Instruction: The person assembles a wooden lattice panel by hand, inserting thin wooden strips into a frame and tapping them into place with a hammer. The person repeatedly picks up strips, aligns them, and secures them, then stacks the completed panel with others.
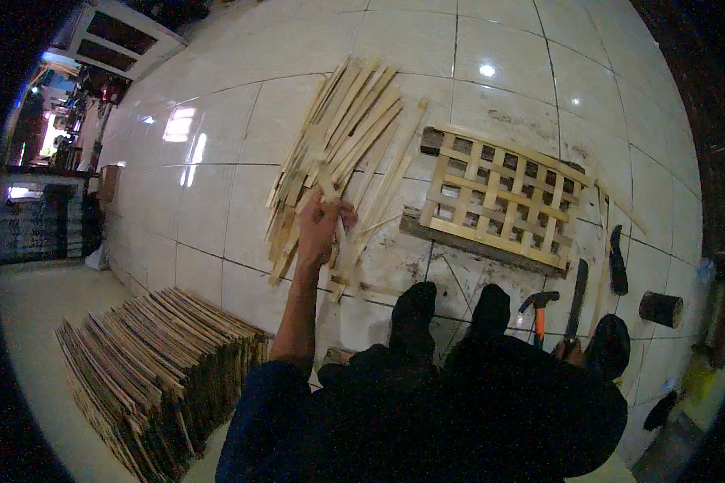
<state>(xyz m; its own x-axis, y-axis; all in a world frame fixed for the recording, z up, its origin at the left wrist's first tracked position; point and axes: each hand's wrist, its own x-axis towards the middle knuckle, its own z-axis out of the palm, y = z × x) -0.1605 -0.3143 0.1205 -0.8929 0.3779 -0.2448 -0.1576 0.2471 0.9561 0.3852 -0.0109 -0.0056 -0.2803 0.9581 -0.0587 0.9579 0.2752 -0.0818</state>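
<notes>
My left hand [321,229] reaches over a fanned pile of pale wooden strips [362,113], its fingers closed on a wooden strip [328,183] at the pile's near end. The hand is slightly blurred. Low on the right, my right hand [570,352] is partly hidden by dark clothing and closed at the lower end of a long dark-bladed knife [580,294]. A woven lattice of flat strips [491,197] lies to the right of the pile, over a dark wooden beam [475,241].
A hammer with an orange handle [540,318] lies by my right foot. Beyond the knife are a curved dark object [617,262] and a short log [660,309]. A tall stack of thin, rough-edged panels [161,378] stands at lower left on the tiled floor [217,201].
</notes>
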